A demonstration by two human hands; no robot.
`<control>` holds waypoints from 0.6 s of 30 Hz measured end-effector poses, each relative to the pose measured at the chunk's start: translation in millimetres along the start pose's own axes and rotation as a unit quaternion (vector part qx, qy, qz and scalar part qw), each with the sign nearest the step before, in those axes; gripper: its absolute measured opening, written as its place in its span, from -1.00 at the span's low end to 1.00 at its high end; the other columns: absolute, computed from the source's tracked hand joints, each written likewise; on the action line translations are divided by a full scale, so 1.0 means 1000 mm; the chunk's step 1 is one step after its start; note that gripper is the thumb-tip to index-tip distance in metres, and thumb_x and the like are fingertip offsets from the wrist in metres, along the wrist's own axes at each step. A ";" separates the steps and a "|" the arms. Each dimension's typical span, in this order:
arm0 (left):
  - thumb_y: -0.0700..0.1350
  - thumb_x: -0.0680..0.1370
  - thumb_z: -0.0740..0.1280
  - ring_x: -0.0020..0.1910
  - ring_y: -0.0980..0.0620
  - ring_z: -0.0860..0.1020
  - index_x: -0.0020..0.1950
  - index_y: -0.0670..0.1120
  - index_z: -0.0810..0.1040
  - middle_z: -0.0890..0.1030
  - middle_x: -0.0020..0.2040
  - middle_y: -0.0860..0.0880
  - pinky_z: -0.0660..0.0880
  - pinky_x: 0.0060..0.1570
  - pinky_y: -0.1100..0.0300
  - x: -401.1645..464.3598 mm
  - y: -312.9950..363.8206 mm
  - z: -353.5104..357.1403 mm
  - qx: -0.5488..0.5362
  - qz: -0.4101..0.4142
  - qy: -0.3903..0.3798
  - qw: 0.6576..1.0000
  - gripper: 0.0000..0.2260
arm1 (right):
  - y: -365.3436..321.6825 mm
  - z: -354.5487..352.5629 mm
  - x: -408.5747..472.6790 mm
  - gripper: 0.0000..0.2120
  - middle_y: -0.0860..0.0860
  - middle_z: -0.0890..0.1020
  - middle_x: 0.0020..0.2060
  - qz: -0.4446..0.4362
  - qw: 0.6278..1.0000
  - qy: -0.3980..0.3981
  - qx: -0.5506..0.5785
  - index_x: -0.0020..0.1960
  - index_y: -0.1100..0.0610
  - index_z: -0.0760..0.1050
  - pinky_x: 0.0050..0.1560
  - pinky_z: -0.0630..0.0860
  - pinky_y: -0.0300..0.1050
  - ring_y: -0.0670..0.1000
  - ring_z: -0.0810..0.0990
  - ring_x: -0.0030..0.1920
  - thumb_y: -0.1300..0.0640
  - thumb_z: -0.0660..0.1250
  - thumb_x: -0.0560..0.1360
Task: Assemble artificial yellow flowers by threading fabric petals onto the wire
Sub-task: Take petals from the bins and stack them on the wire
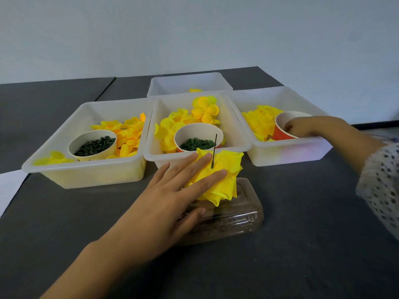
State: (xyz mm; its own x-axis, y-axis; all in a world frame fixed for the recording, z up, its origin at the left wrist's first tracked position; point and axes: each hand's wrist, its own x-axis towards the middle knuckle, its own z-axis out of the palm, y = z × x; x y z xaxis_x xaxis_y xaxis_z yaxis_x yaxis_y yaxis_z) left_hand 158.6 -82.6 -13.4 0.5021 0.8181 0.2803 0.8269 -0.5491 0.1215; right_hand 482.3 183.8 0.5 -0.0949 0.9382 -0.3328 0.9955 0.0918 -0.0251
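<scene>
The left hand (172, 190) lies flat, fingers (207, 180) spread, pinning the yellow flower (224, 182) around the wire (214, 151), while the right hand (306, 127) dips its hidden fingers into the red cup (280, 133), probably for another part.

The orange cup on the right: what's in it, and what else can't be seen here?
- Orange cup, head view: contents hidden by its rim and the right hand.
- Right hand's fingertips: inside the cup, grasp unseen.
- Wire: lower part covered by yellow petals.
- Back bin: contents mostly behind its front wall.

No legible text, label or number anywhere.
</scene>
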 end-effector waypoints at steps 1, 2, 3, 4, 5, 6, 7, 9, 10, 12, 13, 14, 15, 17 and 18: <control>0.16 0.62 0.09 0.60 0.11 -0.08 0.59 0.25 -0.01 -0.04 0.62 0.17 -0.07 0.54 0.08 0.000 0.000 0.000 -0.002 0.000 0.000 1.000 -0.45 | -0.002 0.000 0.002 -0.64 0.12 0.46 0.34 0.001 1.000 -0.017 -0.002 0.35 0.18 0.45 0.35 0.31 0.02 0.15 0.40 0.33 0.10 0.27 0.59; 0.16 0.62 0.10 0.60 0.11 -0.08 0.59 0.24 -0.01 -0.03 0.62 0.17 -0.08 0.55 0.09 0.000 0.000 0.000 -0.004 0.000 0.002 1.000 -0.44 | -0.003 0.000 0.004 -0.61 0.12 0.44 0.36 0.002 1.000 -0.022 -0.006 0.38 0.17 0.43 0.36 0.30 0.04 0.15 0.38 0.35 0.07 0.27 0.59; 0.15 0.62 0.10 0.60 0.10 -0.08 0.59 0.24 0.00 -0.03 0.62 0.17 -0.11 0.55 0.12 0.001 0.001 0.001 -0.007 0.002 0.004 1.000 -0.44 | -0.004 0.000 0.006 -0.59 0.12 0.41 0.39 0.004 1.000 -0.022 -0.011 0.40 0.15 0.40 0.37 0.29 0.05 0.16 0.35 0.37 0.03 0.26 0.60; 0.15 0.62 0.11 0.60 0.10 -0.08 0.60 0.23 0.00 -0.03 0.62 0.17 -0.13 0.53 0.14 0.001 0.001 0.001 -0.009 0.003 0.008 1.000 -0.44 | -0.005 0.000 0.008 -0.56 0.12 0.38 0.41 0.007 1.000 -0.024 -0.012 0.43 0.14 0.37 0.38 0.28 0.06 0.17 0.33 0.40 0.00 0.24 0.61; 0.14 0.62 0.11 0.60 0.10 -0.08 0.60 0.23 0.01 -0.03 0.62 0.17 -0.14 0.52 0.16 0.001 0.002 0.002 -0.013 0.003 0.013 1.000 -0.44 | -0.005 0.001 0.010 -0.54 0.12 0.36 0.43 0.007 1.000 -0.024 -0.008 0.45 0.14 0.34 0.39 0.27 0.07 0.18 0.31 0.41 -0.02 0.22 0.61; 0.14 0.62 0.11 0.60 0.10 -0.08 0.59 0.23 0.02 -0.02 0.62 0.17 -0.13 0.52 0.16 0.001 0.002 0.002 -0.017 0.002 0.019 1.000 -0.45 | -0.006 0.002 0.010 -0.55 0.12 0.36 0.42 0.005 1.000 -0.024 -0.003 0.45 0.14 0.35 0.39 0.27 0.07 0.18 0.31 0.41 0.00 0.21 0.62; 0.14 0.62 0.11 0.60 0.10 -0.07 0.59 0.23 0.03 -0.01 0.62 0.17 -0.10 0.54 0.14 0.001 0.003 0.003 -0.023 0.001 0.026 0.999 -0.45 | -0.006 0.003 0.010 -0.60 0.13 0.40 0.39 -0.001 1.000 -0.020 -0.001 0.41 0.16 0.39 0.37 0.29 0.04 0.18 0.35 0.38 0.04 0.20 0.63; 0.14 0.62 0.12 0.60 0.10 -0.04 0.58 0.24 0.09 0.03 0.61 0.18 0.01 0.55 0.01 0.001 0.005 0.002 -0.039 -0.006 0.046 0.998 -0.48 | -0.004 0.004 0.011 -0.81 0.16 0.51 0.13 -0.019 1.000 0.003 0.002 0.10 0.16 0.54 0.14 0.39 -0.07 0.16 0.48 0.13 0.16 0.16 0.63; 0.15 0.62 0.14 0.60 0.08 -0.02 0.57 0.23 0.15 0.07 0.61 0.18 0.05 0.52 -0.07 0.002 0.006 0.000 -0.047 -0.010 0.059 0.997 -0.50 | -0.003 0.003 0.009 -0.79 0.12 0.51 -0.07 -0.024 1.000 0.017 0.008 -0.13 0.10 0.50 -0.06 0.39 -0.12 0.12 0.48 -0.08 0.20 0.15 0.62; 0.14 0.62 0.17 0.60 0.06 0.03 0.51 0.21 0.29 0.16 0.58 0.16 0.11 0.48 -0.21 0.005 0.008 -0.002 -0.053 -0.015 0.086 0.995 -0.56 | -0.001 -0.002 0.006 -0.72 0.07 0.47 -0.29 -0.026 0.998 0.045 0.020 -0.30 0.11 0.43 -0.30 0.35 -0.17 0.05 0.41 -0.34 0.23 0.20 0.58; 0.13 0.61 0.20 0.59 0.04 0.05 0.47 0.20 0.37 0.21 0.56 0.14 0.14 0.47 -0.26 0.007 0.011 -0.003 -0.052 -0.016 0.101 0.993 -0.59 | 0.000 -0.004 0.004 -0.76 0.10 0.50 -0.32 -0.031 0.998 0.058 0.026 -0.28 0.17 0.48 -0.34 0.36 -0.17 0.06 0.43 -0.36 0.23 0.22 0.56; 0.12 0.60 0.23 0.59 0.02 0.07 0.41 0.19 0.43 0.25 0.54 0.13 0.16 0.45 -0.29 0.010 0.013 -0.004 -0.050 -0.017 0.116 0.992 -0.63 | 0.002 -0.007 0.001 -0.78 0.12 0.53 -0.34 -0.035 0.997 0.067 0.036 -0.26 0.20 0.52 -0.38 0.38 -0.17 0.07 0.45 -0.39 0.23 0.24 0.55; 0.11 0.58 0.26 0.59 0.00 0.08 0.36 0.17 0.49 0.28 0.52 0.11 0.18 0.42 -0.32 0.012 0.016 -0.005 -0.050 -0.018 0.129 0.990 -0.66 | 0.004 -0.008 -0.001 -0.79 0.12 0.55 -0.36 -0.042 0.995 0.074 0.049 -0.26 0.20 0.53 -0.42 0.38 -0.18 0.06 0.46 -0.42 0.23 0.26 0.54; 0.10 0.55 0.32 0.58 -0.06 0.09 0.25 0.15 0.57 0.32 0.49 0.07 0.24 0.36 -0.34 0.015 0.021 -0.006 -0.054 -0.015 0.150 0.987 -0.72 | 0.006 -0.011 -0.006 -0.79 0.11 0.57 -0.38 -0.051 0.992 0.085 0.072 -0.27 0.18 0.54 -0.46 0.38 -0.20 0.04 0.47 -0.45 0.24 0.27 0.53; 0.10 0.53 0.35 0.57 -0.09 0.10 0.20 0.14 0.59 0.33 0.48 0.05 0.27 0.34 -0.32 0.016 0.023 -0.006 -0.055 -0.011 0.159 0.986 -0.75 | 0.005 -0.013 -0.008 -0.80 0.13 0.59 -0.36 -0.056 0.991 0.090 0.080 -0.26 0.17 0.55 -0.44 0.39 -0.19 0.05 0.48 -0.44 0.23 0.27 0.53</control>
State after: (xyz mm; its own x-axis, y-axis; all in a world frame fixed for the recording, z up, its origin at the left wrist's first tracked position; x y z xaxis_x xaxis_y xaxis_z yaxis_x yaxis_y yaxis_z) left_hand 183.8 -82.9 -0.7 0.3648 0.7451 0.5584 0.7961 -0.5606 0.2279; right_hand 488.4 181.0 15.4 -0.1901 0.9709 -0.1459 0.9657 0.1581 -0.2060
